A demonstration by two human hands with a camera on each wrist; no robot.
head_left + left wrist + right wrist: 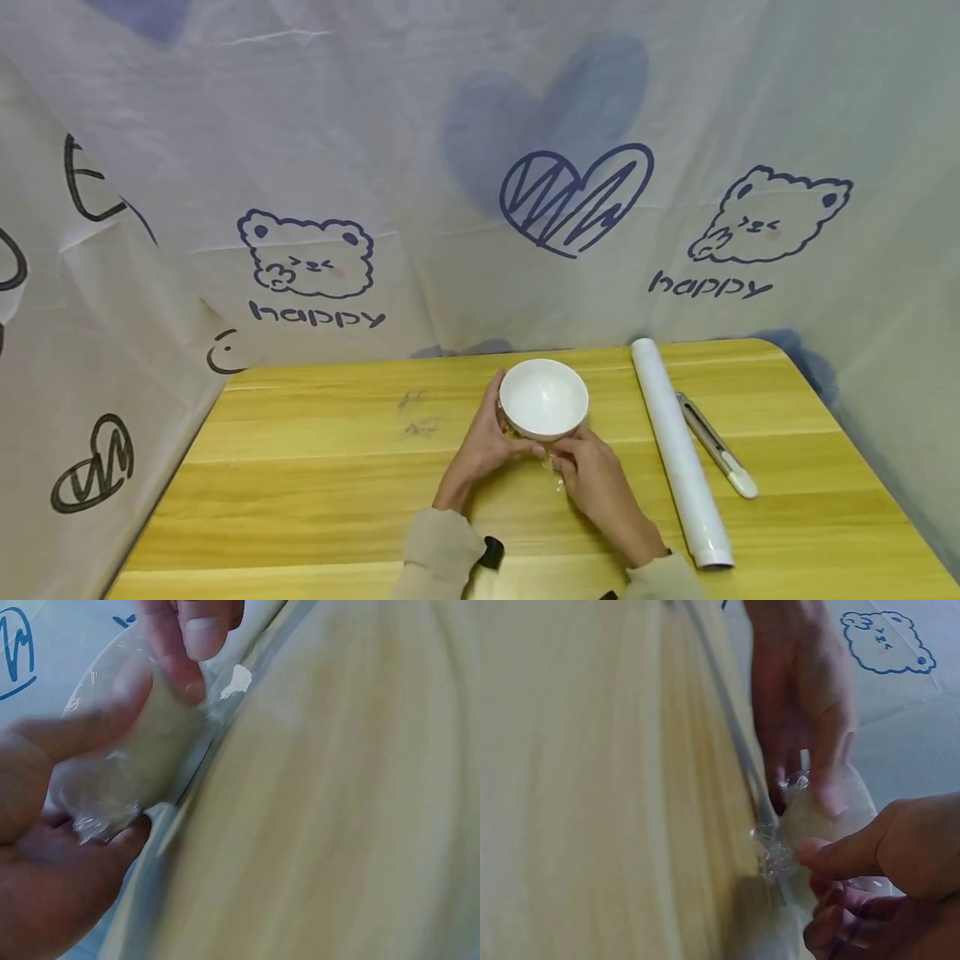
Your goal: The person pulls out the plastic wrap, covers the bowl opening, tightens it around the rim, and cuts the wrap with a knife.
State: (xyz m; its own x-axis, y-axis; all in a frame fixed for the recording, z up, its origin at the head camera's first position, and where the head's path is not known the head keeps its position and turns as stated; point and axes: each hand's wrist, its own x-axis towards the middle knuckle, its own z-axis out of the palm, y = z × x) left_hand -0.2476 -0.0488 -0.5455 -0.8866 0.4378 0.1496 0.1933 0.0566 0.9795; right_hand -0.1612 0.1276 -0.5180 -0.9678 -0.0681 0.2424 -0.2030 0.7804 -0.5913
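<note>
A white bowl [543,398] is held near the back middle of the table, its opening facing up in the head view. My left hand [483,442] grips its left side, with the thumb along the near side. Clear plastic wrap [772,851] covers the outside of the bowl and bunches into a loose crumple at its edge. At the bowl's near right, my right hand [596,475] pinches the wrap between thumb and fingers. In the left wrist view the wrapped bowl [161,742] lies between both hands, and more crinkled film shows by the left fingers.
A long white roll [678,450] lies on the wooden table [300,483] to the right of the hands. Beside it rests a box cutter [716,446] with a white end. A printed cloth [420,167] hangs behind the table and along its sides.
</note>
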